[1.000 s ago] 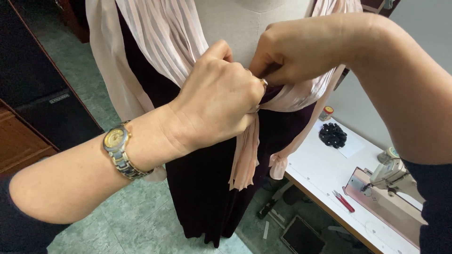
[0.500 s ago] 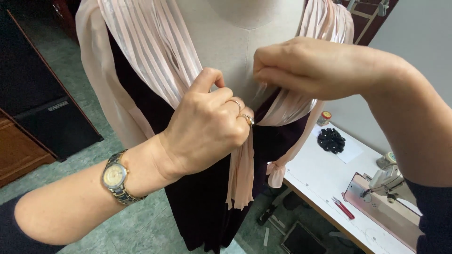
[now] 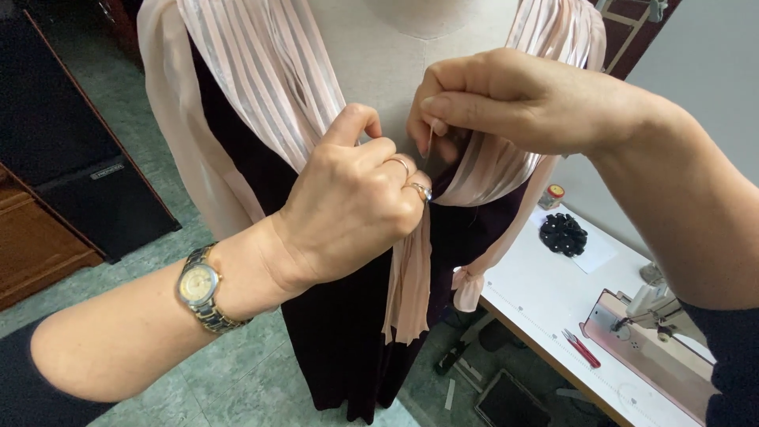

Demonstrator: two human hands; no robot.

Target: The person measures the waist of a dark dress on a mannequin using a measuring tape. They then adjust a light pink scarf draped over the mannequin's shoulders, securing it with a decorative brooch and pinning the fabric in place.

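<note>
Head view: left hand [image 3: 348,209] fisted on gathered pink pleated fabric [image 3: 261,79] at dress form [image 3: 395,55] chest. Right hand [image 3: 506,99] pinching a pin [image 3: 429,141] just above the gather. White table [image 3: 545,292] at right w/ small round red-yellow tin [image 3: 553,195], black trim pile [image 3: 563,235], red snips [image 3: 583,349], sewing machine [image 3: 648,332]. Green tile floor [image 3: 261,372].

Left hand [image 3: 348,205] bunching pink pleated scarf [image 3: 261,71], right hand [image 3: 506,99] pinching pin [image 3: 429,141]

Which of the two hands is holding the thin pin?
The right hand pinches the pin; the left hand, with rings and a wristwatch, grips the pink fabric.
</note>
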